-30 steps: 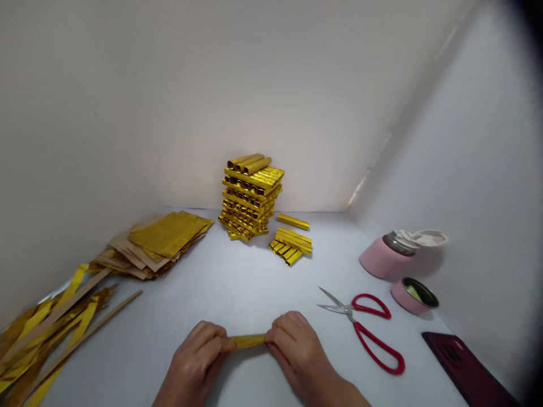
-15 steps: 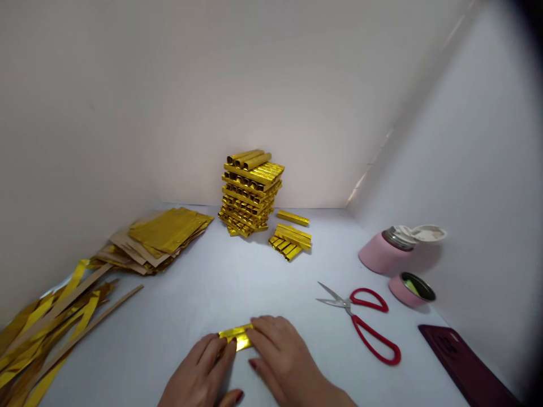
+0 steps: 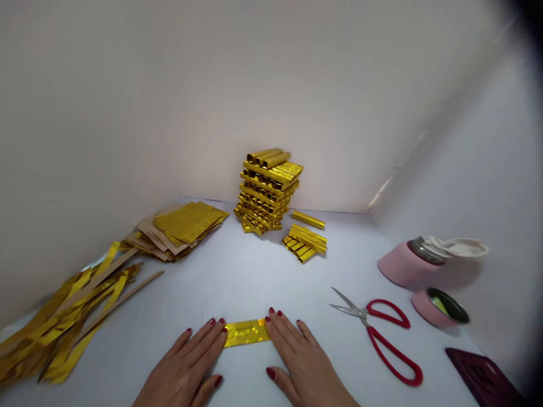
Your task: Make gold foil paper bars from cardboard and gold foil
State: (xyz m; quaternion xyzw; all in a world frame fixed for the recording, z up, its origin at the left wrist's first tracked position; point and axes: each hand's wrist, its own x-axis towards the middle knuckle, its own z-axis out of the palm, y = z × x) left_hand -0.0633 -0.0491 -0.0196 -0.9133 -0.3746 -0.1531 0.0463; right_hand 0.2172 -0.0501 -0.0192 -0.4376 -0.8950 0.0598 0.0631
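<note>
A flat strip of folded gold foil (image 3: 246, 333) lies on the white surface between my hands. My left hand (image 3: 186, 362) rests flat with its fingertips at the strip's left end. My right hand (image 3: 297, 362) lies flat on the other side, its fingertips touching the right end. Neither hand grips the strip. Farther off stands a tall crisscross stack of gold foil tubes (image 3: 268, 192), with a small pile of gold sticks (image 3: 304, 243) and a single gold stick (image 3: 307, 220) next to it.
At the left lie a pile of gold-backed paper sheets (image 3: 184, 229) and loose gold and brown strips (image 3: 63, 316). Red-handled scissors (image 3: 373, 333), a pink flask (image 3: 413, 263), its pink cup (image 3: 439, 308) and a dark red phone case (image 3: 481, 381) lie at the right. White walls enclose the back and right.
My hands have let go of the gold strip, which now lies flat on the surface. They have opened and moved apart. The whole view has shifted slightly.
</note>
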